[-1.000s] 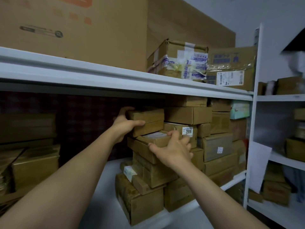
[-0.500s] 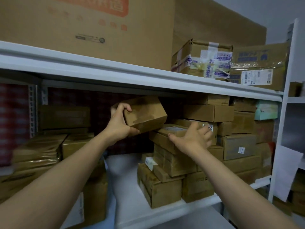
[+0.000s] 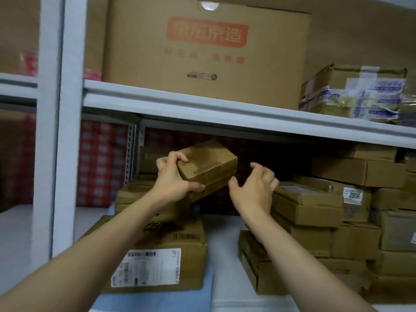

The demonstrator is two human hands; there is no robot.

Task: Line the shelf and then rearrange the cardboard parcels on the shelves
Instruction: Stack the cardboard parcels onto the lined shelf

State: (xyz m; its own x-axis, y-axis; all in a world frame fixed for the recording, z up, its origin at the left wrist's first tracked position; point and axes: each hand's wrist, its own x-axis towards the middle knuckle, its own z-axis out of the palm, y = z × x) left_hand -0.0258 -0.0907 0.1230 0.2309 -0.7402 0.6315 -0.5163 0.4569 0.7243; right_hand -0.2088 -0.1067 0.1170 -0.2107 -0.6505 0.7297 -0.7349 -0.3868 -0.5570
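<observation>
Small brown cardboard parcel (image 3: 208, 164) gripped in left hand (image 3: 173, 180) (tilted, in mid-air), right hand (image 3: 254, 190) empty, fingers loosely curled, just beside.

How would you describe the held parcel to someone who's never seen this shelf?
Find the big box with the orange logo on the upper shelf. Directly under that shelf, the left hand grips a small plain parcel. It alone is off the stacks, tilted in the air, with no label showing.

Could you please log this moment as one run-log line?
left hand: grips parcel | right hand: empty, beside it | parcel: tilted, midair
</observation>
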